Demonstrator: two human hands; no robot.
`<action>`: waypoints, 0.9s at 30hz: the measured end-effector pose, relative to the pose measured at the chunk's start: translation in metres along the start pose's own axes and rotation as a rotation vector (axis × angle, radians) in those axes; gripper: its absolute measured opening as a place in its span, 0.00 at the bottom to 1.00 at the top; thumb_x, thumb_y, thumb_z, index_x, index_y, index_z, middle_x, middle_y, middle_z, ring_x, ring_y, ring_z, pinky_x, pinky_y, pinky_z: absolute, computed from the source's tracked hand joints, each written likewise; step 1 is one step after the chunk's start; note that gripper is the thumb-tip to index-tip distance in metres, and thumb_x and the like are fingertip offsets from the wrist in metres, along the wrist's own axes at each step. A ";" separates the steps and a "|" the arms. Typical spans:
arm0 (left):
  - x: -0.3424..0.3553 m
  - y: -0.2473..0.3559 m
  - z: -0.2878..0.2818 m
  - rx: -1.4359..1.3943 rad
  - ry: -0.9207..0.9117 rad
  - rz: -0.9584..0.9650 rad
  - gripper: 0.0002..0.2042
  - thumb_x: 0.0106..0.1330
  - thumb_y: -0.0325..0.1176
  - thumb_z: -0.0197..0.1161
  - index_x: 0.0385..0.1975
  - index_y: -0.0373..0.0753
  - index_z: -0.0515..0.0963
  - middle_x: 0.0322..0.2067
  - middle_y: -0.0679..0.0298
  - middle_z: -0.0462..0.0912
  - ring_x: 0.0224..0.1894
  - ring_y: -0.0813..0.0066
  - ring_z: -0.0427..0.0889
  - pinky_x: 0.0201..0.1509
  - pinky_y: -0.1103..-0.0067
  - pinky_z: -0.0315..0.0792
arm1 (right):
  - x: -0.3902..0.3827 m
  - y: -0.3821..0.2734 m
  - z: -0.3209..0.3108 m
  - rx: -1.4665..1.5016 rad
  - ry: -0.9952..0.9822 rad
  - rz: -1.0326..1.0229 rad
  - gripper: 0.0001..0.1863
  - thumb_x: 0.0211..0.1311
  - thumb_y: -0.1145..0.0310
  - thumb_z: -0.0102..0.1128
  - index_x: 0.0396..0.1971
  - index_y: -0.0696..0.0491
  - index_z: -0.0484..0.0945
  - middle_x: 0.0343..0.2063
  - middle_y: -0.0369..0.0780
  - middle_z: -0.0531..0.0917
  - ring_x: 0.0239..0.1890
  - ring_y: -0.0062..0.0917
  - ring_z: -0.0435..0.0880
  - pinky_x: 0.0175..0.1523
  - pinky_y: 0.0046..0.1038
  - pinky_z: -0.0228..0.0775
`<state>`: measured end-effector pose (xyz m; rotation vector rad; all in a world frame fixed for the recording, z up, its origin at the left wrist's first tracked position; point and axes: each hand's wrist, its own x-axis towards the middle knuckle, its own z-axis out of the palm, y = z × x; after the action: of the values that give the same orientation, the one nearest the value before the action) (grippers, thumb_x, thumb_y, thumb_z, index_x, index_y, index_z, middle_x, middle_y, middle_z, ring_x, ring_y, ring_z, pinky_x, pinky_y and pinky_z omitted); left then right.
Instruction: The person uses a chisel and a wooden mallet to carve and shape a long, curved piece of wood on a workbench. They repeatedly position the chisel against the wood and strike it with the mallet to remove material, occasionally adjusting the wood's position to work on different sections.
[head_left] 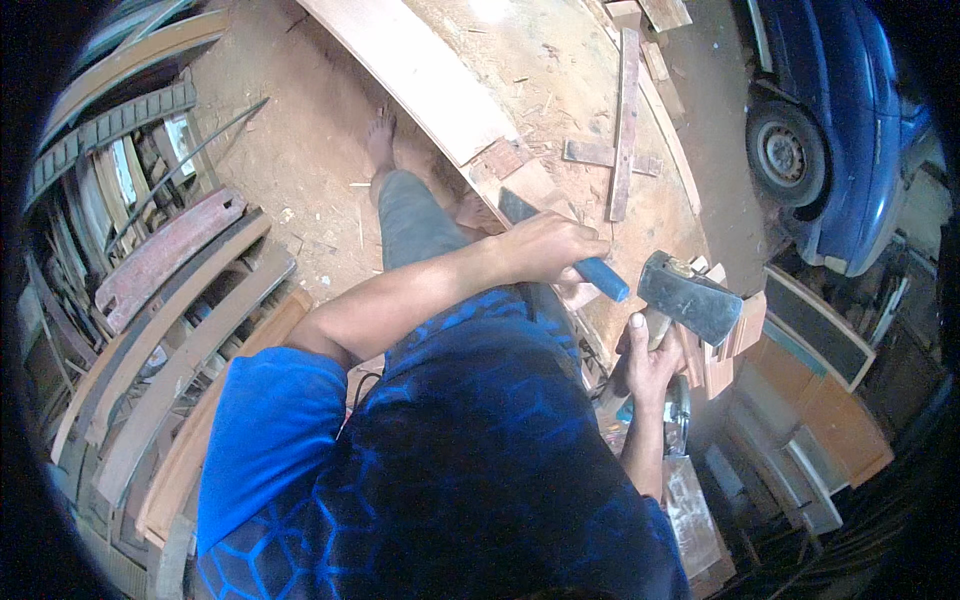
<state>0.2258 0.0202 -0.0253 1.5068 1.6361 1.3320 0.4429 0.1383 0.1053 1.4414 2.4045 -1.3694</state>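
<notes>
My left hand [552,246] is closed around a chisel. The chisel's blue handle [603,280] sticks out on the right of the fist, and its wide dark blade points to the upper left, over small wood pieces [528,182]. Whether the blade touches the wood cannot be made out. My right hand [652,362] grips a hammer by its wooden handle, thumb along the shaft. The hammer's heavy dark metal head [690,298] is raised just right of the chisel handle's end, apart from it. A long pale board [425,75] runs from beyond the blade to the top edge.
Crossed wood strips [622,150] lie on the dusty, chip-strewn workbench [560,100]. Stacked boards [190,350] fill the left side. Wood blocks [742,325] sit by the hammer, cabinet panels [820,400] stand at right, and a blue vehicle [850,120] is parked at far right.
</notes>
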 end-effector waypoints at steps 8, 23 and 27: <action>0.026 -0.038 0.021 0.159 -0.235 0.005 0.13 0.52 0.40 0.70 0.34 0.43 0.81 0.29 0.60 0.86 0.36 0.53 0.87 0.40 0.61 0.80 | -0.022 0.030 0.022 0.360 0.017 0.223 0.14 0.76 0.59 0.58 0.36 0.55 0.74 0.19 0.34 0.76 0.19 0.16 0.74 0.24 0.22 0.65; 0.029 -0.053 0.028 0.254 -0.405 0.081 0.11 0.53 0.44 0.71 0.28 0.46 0.80 0.24 0.62 0.84 0.28 0.57 0.86 0.32 0.65 0.80 | -0.060 0.034 0.111 0.983 0.386 0.689 0.19 0.78 0.53 0.54 0.36 0.54 0.72 0.18 0.37 0.76 0.17 0.23 0.77 0.22 0.27 0.71; 0.036 -0.048 0.027 0.354 -0.556 -0.026 0.15 0.54 0.48 0.71 0.36 0.46 0.84 0.29 0.58 0.87 0.33 0.53 0.88 0.38 0.61 0.82 | -0.053 0.033 0.110 1.002 0.304 0.527 0.19 0.78 0.52 0.52 0.33 0.54 0.72 0.16 0.36 0.74 0.16 0.22 0.76 0.22 0.26 0.71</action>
<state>0.2216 0.0677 -0.0708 1.8395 1.5511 0.5389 0.4540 0.0319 0.0379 2.3522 1.1708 -2.4120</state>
